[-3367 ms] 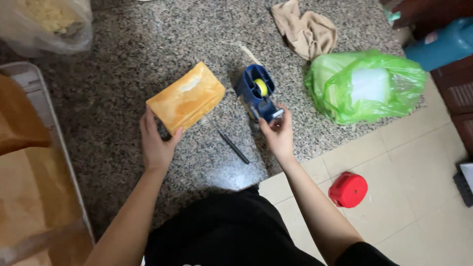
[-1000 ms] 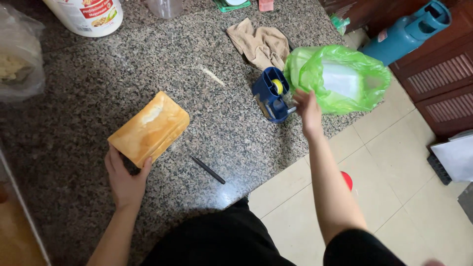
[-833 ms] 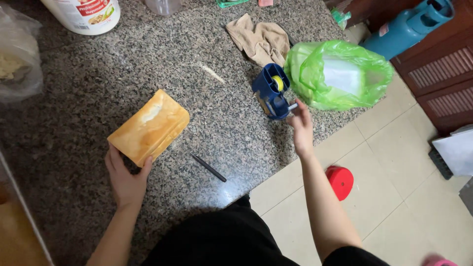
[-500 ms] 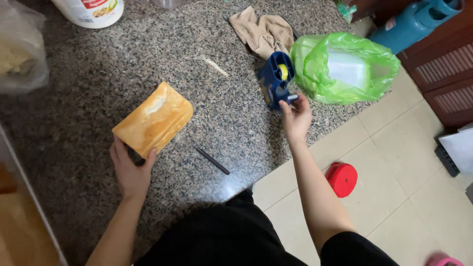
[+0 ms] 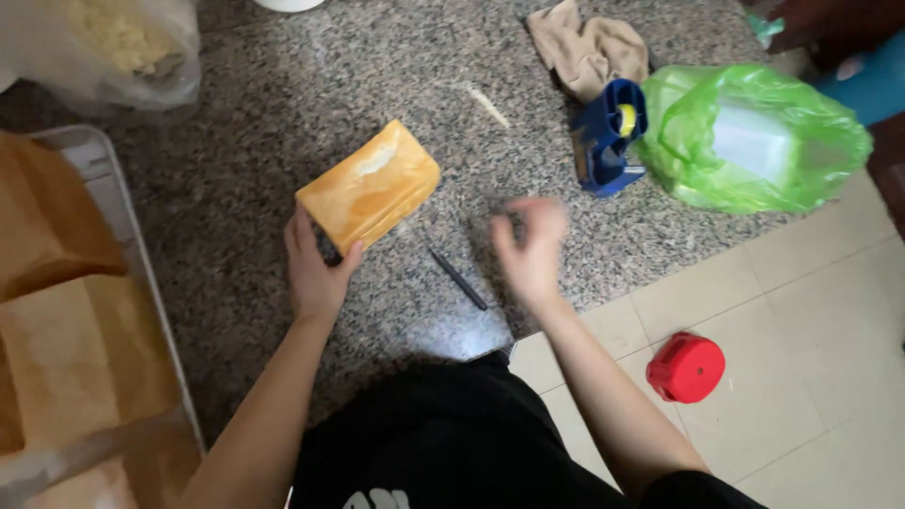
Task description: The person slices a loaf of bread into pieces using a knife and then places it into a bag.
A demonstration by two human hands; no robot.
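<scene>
An orange wrapped block (image 5: 368,184) lies slantwise on the speckled granite counter (image 5: 245,113). My left hand (image 5: 316,269) grips its near end. My right hand (image 5: 528,245) hovers blurred over the counter between the block and a blue tape dispenser (image 5: 608,137). Its fingers are curled together, and I cannot make out whether anything is pinched in them. A thin black pen (image 5: 459,280) lies on the counter just left of that hand.
A green plastic bag (image 5: 754,137) sits right of the dispenser, with a beige cloth (image 5: 589,47) behind. A clear bag of pale crumbs (image 5: 104,42) is far left. A white tray (image 5: 141,273) holds brown paper bags. A red lid (image 5: 686,368) lies on the tiled floor.
My right hand has left the tape dispenser and swung left toward the orange block. My left hand has kept its grip on the block's end.
</scene>
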